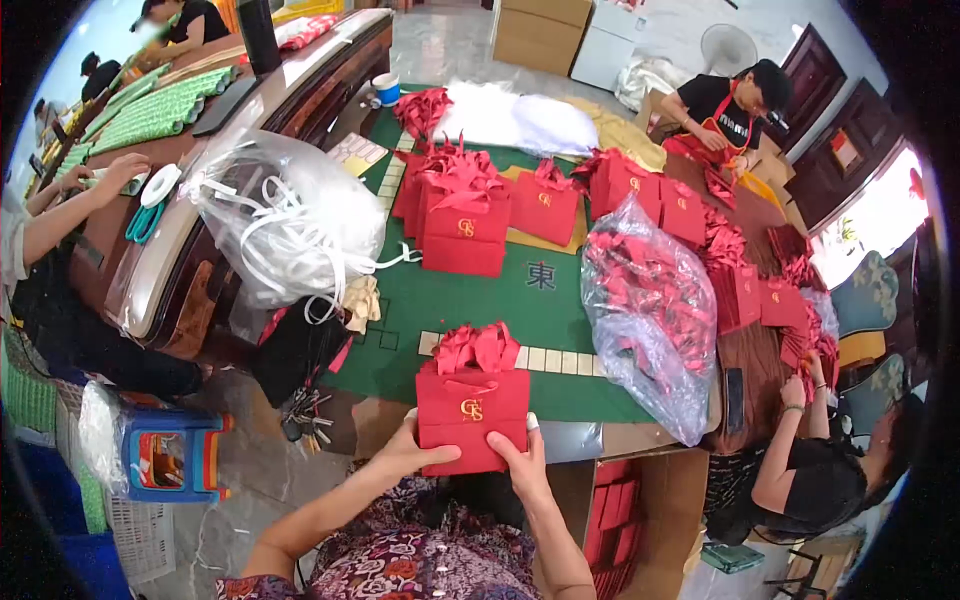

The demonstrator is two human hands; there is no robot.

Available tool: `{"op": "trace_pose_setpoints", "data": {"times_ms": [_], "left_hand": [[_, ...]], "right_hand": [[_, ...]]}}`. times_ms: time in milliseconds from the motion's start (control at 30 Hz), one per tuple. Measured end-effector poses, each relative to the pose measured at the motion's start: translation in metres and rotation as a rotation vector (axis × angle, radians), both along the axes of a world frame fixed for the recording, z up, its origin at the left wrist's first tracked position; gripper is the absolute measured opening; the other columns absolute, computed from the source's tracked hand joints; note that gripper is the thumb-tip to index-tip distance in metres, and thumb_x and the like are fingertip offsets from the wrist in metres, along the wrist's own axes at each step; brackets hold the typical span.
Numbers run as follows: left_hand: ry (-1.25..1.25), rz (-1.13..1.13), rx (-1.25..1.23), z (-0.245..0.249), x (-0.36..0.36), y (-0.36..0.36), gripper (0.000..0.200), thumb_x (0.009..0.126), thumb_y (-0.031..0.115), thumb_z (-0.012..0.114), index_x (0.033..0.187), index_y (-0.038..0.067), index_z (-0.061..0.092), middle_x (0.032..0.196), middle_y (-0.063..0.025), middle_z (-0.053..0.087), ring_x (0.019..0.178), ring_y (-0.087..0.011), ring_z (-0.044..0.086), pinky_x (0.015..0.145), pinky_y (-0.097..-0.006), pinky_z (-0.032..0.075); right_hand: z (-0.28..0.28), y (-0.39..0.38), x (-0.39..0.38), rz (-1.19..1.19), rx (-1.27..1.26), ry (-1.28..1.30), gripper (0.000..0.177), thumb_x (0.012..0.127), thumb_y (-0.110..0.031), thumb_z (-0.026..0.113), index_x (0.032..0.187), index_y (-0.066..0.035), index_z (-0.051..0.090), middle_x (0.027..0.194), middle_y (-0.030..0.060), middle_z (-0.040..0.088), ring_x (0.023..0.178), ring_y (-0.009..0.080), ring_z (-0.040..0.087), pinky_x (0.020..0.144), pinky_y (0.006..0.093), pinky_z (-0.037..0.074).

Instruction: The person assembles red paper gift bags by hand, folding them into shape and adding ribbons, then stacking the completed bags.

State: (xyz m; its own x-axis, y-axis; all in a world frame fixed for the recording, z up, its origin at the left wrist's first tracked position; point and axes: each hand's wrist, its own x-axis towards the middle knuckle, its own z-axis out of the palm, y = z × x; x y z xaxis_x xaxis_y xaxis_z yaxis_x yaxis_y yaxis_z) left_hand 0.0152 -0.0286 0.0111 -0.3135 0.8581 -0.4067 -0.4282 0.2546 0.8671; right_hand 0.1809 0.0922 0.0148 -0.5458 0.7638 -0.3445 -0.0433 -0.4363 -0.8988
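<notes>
Between my two hands, at the near edge of the table, is a bundle of small red gift bags [450, 398] with a gold logo on the front one. Bunched red ribbons [477, 348] stick up from their tops. My left hand [408, 452] grips the lower left side, thumb across the front. On the lower right side, my right hand [521, 458] presses its thumb to the front, with a white covering on one fingertip. The fingers behind the bags are partly hidden. Just beyond stands a group of similar red bags [465, 235].
A clear bag of red ribbons [650, 310] lies right on the green tabletop [540, 320]. At left sits a plastic bag of white ribbons [290, 215]. Below the right edge is a cardboard box [655, 520] holding red bags. Co-workers [735, 110] work around the table.
</notes>
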Motion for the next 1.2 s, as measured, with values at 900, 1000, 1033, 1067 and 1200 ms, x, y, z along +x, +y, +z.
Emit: {"op": "trace_pose_setpoints", "data": {"times_ms": [900,1000,1033,1067,1200], "left_hand": [[0.145,-0.071,0.002,-0.01,0.01,0.004,0.084,0.077,0.017,0.085,0.141,0.002,0.033,0.133,-0.0106,0.05,0.121,-0.0191,0.051,0.103,-0.0364,0.043],[0.011,-0.1,-0.016,-0.019,-0.014,0.016,0.082,0.078,0.018,0.083,0.142,0.002,0.034,0.134,-0.0103,0.052,0.121,-0.0191,0.052,0.103,-0.036,0.043],[-0.111,-0.052,0.017,-0.019,-0.021,0.026,0.079,0.079,0.018,0.082,0.142,0.002,0.036,0.133,-0.0102,0.053,0.12,-0.0191,0.053,0.103,-0.0356,0.043],[-0.1,-0.054,0.033,-0.017,-0.024,0.034,0.079,0.079,0.018,0.082,0.142,0.002,0.036,0.133,-0.0102,0.053,0.12,-0.0191,0.053,0.103,-0.0356,0.043],[-0.097,-0.064,-0.012,-0.016,-0.021,0.064,0.069,0.076,0.022,0.086,0.13,-0.002,0.05,0.119,-0.0094,0.063,0.109,-0.0171,0.061,0.098,-0.035,0.049]], "right_hand": [[-0.002,0.034,-0.002,0.007,0.156,-0.037,0.045,0.085,-0.012,0.077,0.121,0.003,0.054,0.111,0.0115,0.067,0.097,0.0167,0.065,0.086,0.0321,0.053],[-0.006,0.036,0.002,0.01,0.151,-0.034,0.045,0.084,-0.013,0.078,0.119,0.003,0.054,0.11,0.0116,0.067,0.098,0.0158,0.064,0.086,0.0315,0.052],[-0.011,0.037,0.003,0.016,0.198,-0.048,0.046,0.083,-0.013,0.079,0.118,0.003,0.054,0.11,0.0113,0.067,0.098,0.0158,0.064,0.086,0.0314,0.052],[-0.015,0.038,0.003,0.021,0.245,-0.063,0.046,0.083,-0.014,0.079,0.118,0.003,0.054,0.11,0.0111,0.067,0.098,0.0159,0.064,0.086,0.0313,0.052],[-0.015,0.049,0.0,0.07,0.242,-0.017,0.046,0.084,-0.009,0.076,0.122,0.0,0.052,0.112,0.0082,0.065,0.101,0.0154,0.063,0.091,0.032,0.051]]}}
